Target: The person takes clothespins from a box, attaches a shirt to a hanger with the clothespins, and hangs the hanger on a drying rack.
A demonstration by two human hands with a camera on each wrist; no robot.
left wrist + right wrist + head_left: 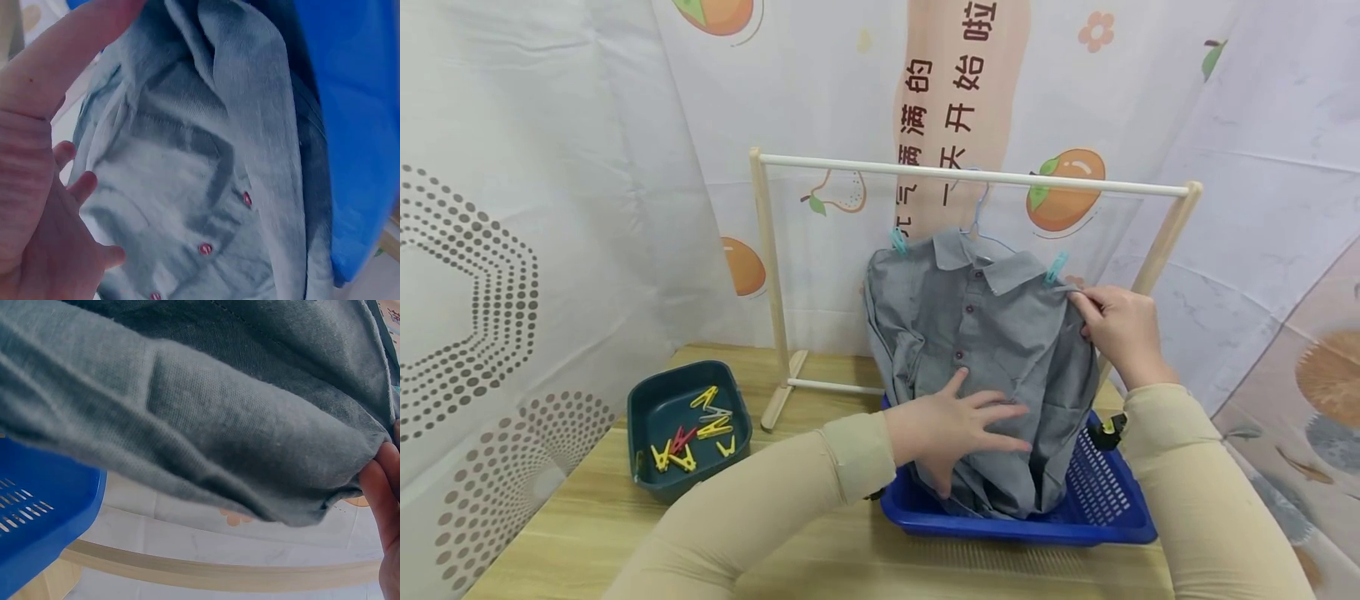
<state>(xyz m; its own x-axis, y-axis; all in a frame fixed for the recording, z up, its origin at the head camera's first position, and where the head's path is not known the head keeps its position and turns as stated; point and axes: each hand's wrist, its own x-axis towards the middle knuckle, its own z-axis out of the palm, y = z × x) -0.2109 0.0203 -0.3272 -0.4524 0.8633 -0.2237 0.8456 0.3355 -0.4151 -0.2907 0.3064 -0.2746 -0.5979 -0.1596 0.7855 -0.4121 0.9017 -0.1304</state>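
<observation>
A grey-blue button-up shirt hangs on a thin blue hanger from the white rail. One teal clothespin sits at its left shoulder in the head view, and another teal clothespin at the right shoulder. My right hand pinches the shirt's shoulder cloth just below that second clip. In the right wrist view, the fingers hold a fold of the sleeve. With fingers spread, my left hand is over the lower front of the shirt. Red-brown buttons show beside it in the left wrist view.
Below the shirt stands a blue basket, the hem hanging into it. A wood-and-white rack rises behind. To the left, a dark green bin holds several yellow, red and grey clothespins. Printed curtains surround the wooden table.
</observation>
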